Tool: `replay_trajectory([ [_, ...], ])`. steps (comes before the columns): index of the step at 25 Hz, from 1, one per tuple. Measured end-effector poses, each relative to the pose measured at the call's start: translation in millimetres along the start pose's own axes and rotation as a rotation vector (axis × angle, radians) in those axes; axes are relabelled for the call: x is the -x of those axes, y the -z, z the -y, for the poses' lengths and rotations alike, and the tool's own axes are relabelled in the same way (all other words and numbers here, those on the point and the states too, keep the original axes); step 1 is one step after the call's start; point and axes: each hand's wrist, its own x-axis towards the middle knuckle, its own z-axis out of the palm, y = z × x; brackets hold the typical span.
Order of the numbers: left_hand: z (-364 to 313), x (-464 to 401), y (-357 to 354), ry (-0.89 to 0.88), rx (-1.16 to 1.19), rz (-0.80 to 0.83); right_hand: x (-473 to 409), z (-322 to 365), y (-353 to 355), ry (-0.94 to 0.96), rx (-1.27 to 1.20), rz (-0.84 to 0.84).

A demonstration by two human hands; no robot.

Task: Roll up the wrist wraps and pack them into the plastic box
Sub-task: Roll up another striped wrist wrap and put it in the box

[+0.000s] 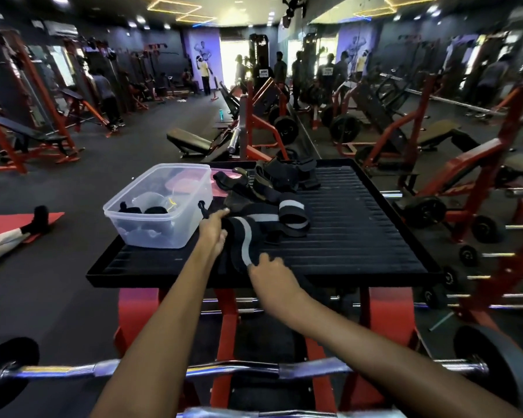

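Head view: both hands grip a black grey-striped fabric wrist wrap (245, 236) near the black ribbed platform's (360, 224) front edge, left hand (213, 229) and right hand (269, 273) fingers curled on it; the clear plastic box (160, 206) sits at the left edge.

You have one view only: a wide-angle camera worn on your head, looking forward and steeply down from close above the near edge of the black ribbed platform (360, 230). Its far edge sits mid-frame, with the gym floor (82, 188) stretching beyond.
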Motion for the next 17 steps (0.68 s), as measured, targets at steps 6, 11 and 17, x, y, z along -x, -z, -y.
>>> replay_trajectory([
  [6,8.3,-31.4,29.6,-0.222,-0.198,0.024,-54.3,-7.1,17.8,-0.123,-0.53,-0.069],
  [11,23.9,-34.4,36.4,-0.244,-0.362,0.264,-110.4,-43.9,0.1,-0.351,-1.014,-0.265],
  [17,26.9,-44.0,42.1,-0.266,-0.379,0.404,-153.6,-61.6,-55.7,-0.136,-1.243,-0.245],
])
